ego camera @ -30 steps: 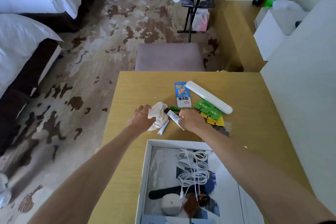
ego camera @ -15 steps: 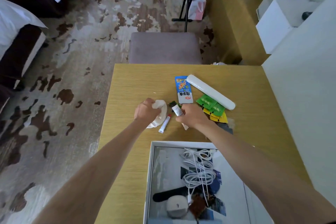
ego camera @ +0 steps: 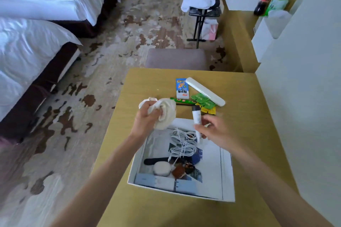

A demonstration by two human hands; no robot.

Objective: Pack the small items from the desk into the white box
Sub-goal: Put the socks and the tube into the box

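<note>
The white box [ego camera: 133, 169] sits open on the bench [ego camera: 118, 155] toward its near edge, its far wall partly hidden behind both hands. Along the box's left side lies a dark bar-shaped item [ego camera: 156, 161] with a round cream-coloured puck [ego camera: 162, 169] just in front of it. Beside the puck is a small brown packet [ego camera: 178, 171]. Across the middle, a bundle of white cable [ego camera: 182, 143] runs from the far wall down toward the puck, partly covering something blue [ego camera: 196, 157] whose shape is hard to make out. The right half of the box floor shows only a printed lining.

The left hand [ego camera: 145, 121] is raised above the far-left corner of the box, fingers [ego camera: 158, 111] clenched around a crumpled white cloth [ego camera: 166, 111] that bulges out to the right of the fist. The right hand [ego camera: 215, 131] hovers above the far wall of the box, palm turned leftward, with its fingertips pinching a small white tube [ego camera: 196, 118] held upright, dark cap on top.

Beyond the hands, toward the far edge of the bench, more small items remain: a thin green stick packet [ego camera: 181, 100] lying crosswise, a blue-and-white sachet [ego camera: 181, 88], a long white case [ego camera: 204, 91] set diagonally, green sachets [ego camera: 203, 99] touching the case, and yellow sachets [ego camera: 209, 110] just in front of those.
</note>
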